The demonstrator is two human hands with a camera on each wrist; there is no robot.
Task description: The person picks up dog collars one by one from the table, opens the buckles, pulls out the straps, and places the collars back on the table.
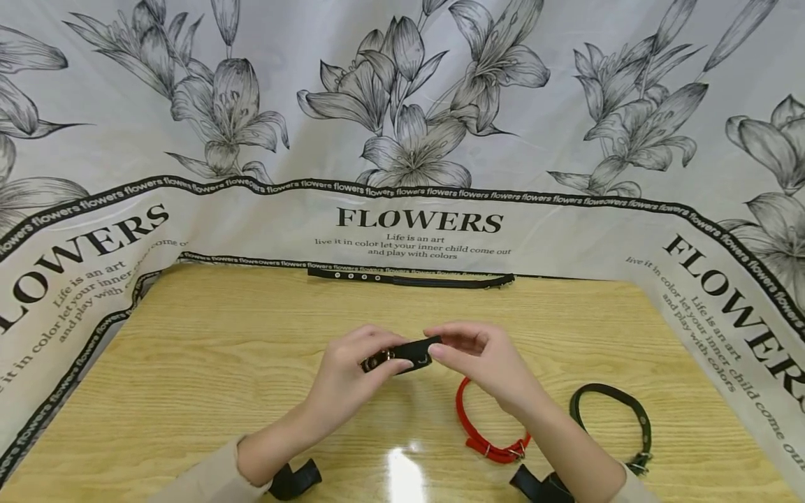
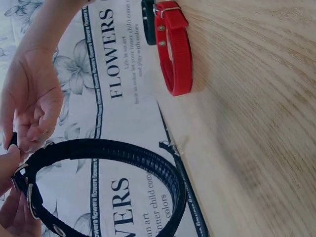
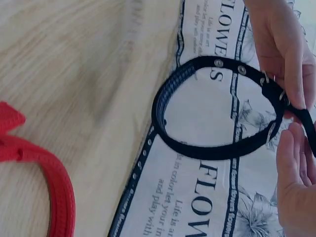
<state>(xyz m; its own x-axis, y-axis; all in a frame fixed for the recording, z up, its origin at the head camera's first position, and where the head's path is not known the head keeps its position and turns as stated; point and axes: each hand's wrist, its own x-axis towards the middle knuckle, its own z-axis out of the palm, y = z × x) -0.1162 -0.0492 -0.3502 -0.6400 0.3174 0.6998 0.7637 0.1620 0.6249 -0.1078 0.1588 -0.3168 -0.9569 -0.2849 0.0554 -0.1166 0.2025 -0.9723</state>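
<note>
A black pet collar point(image 1: 415, 353) is held above the table, in front of me. Both wrist views show it as a closed loop with a metal buckle, a ring and eyelets point(image 3: 242, 70). My left hand point(image 1: 349, 367) pinches it beside the buckle, thumb on the near side. With thumb and fingers, my right hand point(image 1: 484, 353) grips the free strap end past the buckle; its fingertips partly hide that end. A red collar point(image 1: 497, 453), buckled into a ring, lies on the table below my right hand.
A dark collar point(image 1: 646, 426) lies looped at the right, partly behind my right forearm. Along the back edge of the wooden table point(image 1: 220, 328) a black collar point(image 1: 440, 282) lies stretched straight. Flower-printed cloth point(image 1: 415, 140) rises behind and at both sides.
</note>
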